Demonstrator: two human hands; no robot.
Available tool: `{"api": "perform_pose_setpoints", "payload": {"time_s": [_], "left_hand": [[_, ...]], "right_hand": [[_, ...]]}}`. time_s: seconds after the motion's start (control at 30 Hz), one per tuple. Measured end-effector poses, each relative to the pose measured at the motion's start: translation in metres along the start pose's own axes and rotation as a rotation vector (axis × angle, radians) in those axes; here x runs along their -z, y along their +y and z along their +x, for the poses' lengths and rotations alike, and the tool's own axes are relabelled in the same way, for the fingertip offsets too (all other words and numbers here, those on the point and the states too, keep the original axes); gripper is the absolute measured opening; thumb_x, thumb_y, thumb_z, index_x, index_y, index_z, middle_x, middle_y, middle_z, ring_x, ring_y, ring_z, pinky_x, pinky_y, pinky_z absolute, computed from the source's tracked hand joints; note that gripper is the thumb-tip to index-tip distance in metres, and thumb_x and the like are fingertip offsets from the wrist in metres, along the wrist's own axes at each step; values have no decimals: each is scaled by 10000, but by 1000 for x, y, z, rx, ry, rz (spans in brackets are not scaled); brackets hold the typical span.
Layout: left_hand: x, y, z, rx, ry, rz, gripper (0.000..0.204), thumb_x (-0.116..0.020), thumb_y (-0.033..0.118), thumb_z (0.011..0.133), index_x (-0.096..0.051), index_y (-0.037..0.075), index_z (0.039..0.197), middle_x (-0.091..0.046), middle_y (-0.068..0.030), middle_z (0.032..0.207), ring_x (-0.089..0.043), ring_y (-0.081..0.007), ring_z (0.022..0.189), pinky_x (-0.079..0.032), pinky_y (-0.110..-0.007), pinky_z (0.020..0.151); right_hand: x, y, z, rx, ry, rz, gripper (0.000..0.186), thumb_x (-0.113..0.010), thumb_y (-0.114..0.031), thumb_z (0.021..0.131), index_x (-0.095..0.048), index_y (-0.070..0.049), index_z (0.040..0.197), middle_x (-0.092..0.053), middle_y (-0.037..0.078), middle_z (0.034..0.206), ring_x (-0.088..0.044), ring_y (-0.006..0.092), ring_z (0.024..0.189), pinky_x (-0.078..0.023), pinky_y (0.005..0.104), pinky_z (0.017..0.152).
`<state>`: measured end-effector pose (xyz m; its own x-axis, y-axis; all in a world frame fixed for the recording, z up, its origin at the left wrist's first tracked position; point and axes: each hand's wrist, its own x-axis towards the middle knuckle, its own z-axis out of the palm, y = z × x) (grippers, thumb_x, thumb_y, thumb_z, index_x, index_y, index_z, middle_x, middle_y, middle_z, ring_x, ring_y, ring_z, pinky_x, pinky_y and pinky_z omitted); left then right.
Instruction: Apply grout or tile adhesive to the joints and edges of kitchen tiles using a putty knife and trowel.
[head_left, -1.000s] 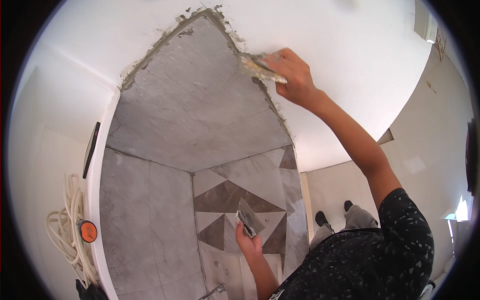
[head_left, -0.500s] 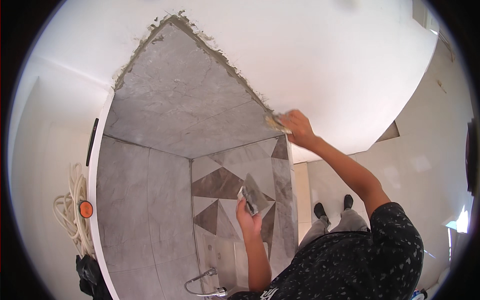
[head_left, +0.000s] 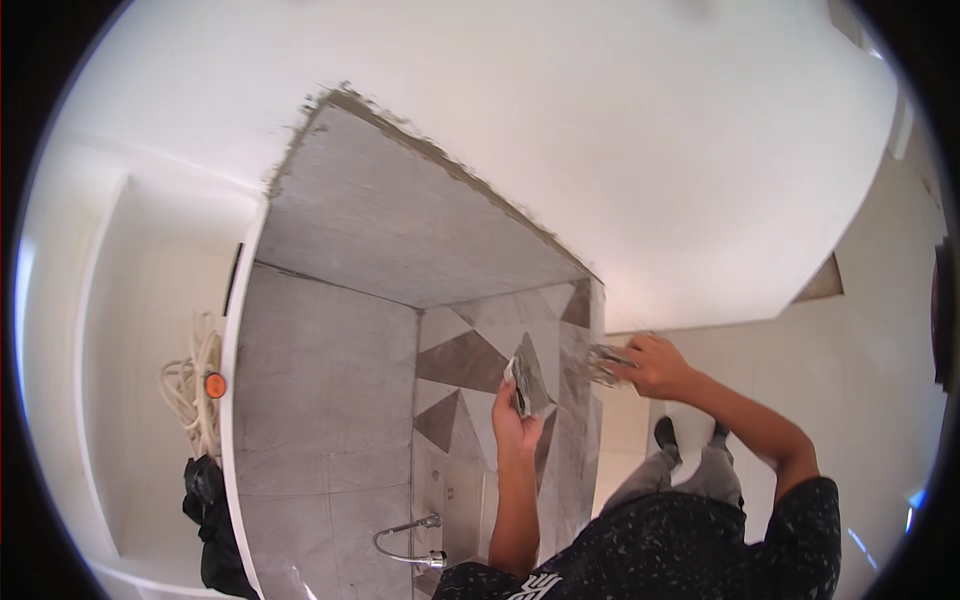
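Note:
My left hand (head_left: 515, 425) is closed around a wide putty knife (head_left: 530, 378), whose flat blade points up and is smeared with grey mortar. To its right, my right hand (head_left: 657, 368) grips a small flat scraper (head_left: 608, 366), blurred and streaked with grey and yellowish residue; its exact shape is hard to make out. The two tools are apart, both below the large grey tile panel (head_left: 400, 205). A grey mortar line (head_left: 450, 168) follows that panel's upper edges, against the white surface (head_left: 620, 150). Neither hand touches the seam.
Below my left hand is a curved metal faucet (head_left: 400, 555). Past a white edge on the left lie a coiled pale hose or cable (head_left: 190, 390), an orange round object (head_left: 215, 385) and a black bag (head_left: 215, 530). Brown-and-white patterned tiles (head_left: 462, 362) cover the wall behind my left hand.
My right hand has come down and right, away from the end of the mortar line, with its scraper. The view has shifted; my left hand still holds the putty knife upright.

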<state>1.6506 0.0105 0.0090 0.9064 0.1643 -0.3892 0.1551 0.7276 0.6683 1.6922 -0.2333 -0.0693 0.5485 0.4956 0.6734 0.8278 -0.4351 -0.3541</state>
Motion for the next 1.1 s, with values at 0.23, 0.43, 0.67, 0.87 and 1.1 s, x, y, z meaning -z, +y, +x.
{"api": "perform_pose_setpoints", "payload": {"time_s": [0.23, 0.43, 0.67, 0.87, 1.1], "left_hand": [[21, 0, -29, -289, 103, 127, 293, -407, 117, 899, -471, 32, 1171, -577, -71, 1094, -576, -185, 994, -481, -328, 845], [19, -11, -44, -298, 174, 10, 242, -432, 145, 889, -538, 45, 1082, -627, -52, 984, -624, -171, 873, -522, -294, 712], [26, -10, -55, -372, 140, 57, 296, -423, 156, 888, -471, 60, 1164, -579, -54, 1049, -590, -193, 932, -494, -344, 762], [20, -8, -56, -516, 78, 48, 329, -463, 131, 893, -411, 30, 1202, -519, -80, 1131, -547, -193, 1004, -485, -332, 802], [15, -4, -16, -906, -82, 326, 353, -579, 192, 881, -434, 9, 1147, -516, -86, 1103, -525, -151, 968, -455, -308, 803]], "right_hand": [[3, -15, -31, -729, 192, 677, 193, -542, -22, 782, -543, 43, 964, -593, 141, 843, -550, 272, 665, -465, 333, 612], [7, -23, -15, -798, 134, 836, 173, -529, -20, 790, -528, 54, 947, -564, 145, 750, -563, 201, 653, -460, 301, 597], [6, -14, 19, -618, 210, 789, 175, -548, -24, 780, -539, 54, 936, -570, 144, 739, -543, 202, 621, -451, 305, 580], [16, -33, 37, -836, 61, 927, 178, -495, -63, 797, -548, 48, 927, -561, 40, 744, -492, 107, 676, -424, 262, 632], [17, -68, 77, -903, 213, 1332, 219, -521, -19, 782, -580, 38, 985, -622, 43, 939, -576, 119, 838, -460, 263, 747]]}}
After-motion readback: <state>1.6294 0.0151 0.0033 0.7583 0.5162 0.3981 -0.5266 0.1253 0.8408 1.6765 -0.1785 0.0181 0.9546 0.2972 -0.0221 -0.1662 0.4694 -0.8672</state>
